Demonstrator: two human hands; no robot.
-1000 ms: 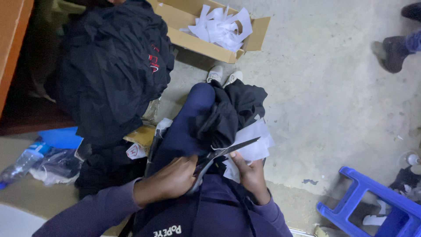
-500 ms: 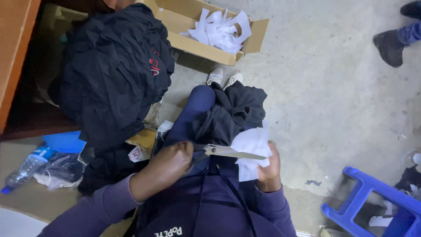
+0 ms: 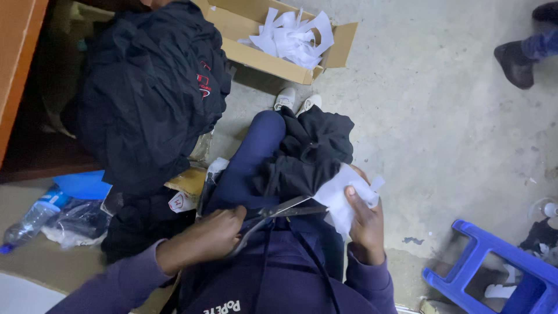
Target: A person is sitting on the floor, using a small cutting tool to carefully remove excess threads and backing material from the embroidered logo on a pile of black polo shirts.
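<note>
White and soft-looking, the piece of fabric (image 3: 343, 200) sits at the edge of the person's lap, touching the black garment (image 3: 308, 154) that is bunched up on their knees. The right hand (image 3: 363, 224) holds this white piece, with the thumb on top and the other fingers curled under it, so the fingers are pinched shut on it. A small corner of the white piece sticks out past the hand.

The scissors (image 3: 279, 212) are metal and shiny. Their blades are open a little and point at the white piece, with the tips right at its edge. The left hand (image 3: 212, 235) is wrapped around the scissor handles, fingers closed tight on them.

The person wears dark blue trousers and a purple top with sleeves. Two white shoes (image 3: 296, 102) peek out past the knees.

Beside the left leg is a big pile of black clothes (image 3: 151, 93) with a bit of red on it. Near the shoes is a cardboard box (image 3: 273, 58) with many white cut scraps (image 3: 293, 38) inside.

A clear plastic bottle (image 3: 29, 224) lies far off on the left side, next to a crinkly plastic bag (image 3: 75, 224). A blue plastic stool (image 3: 500, 270) stands on the grey floor (image 3: 442, 116) at the right. Another person's dark shoe (image 3: 514, 64) shows at the top right.
</note>
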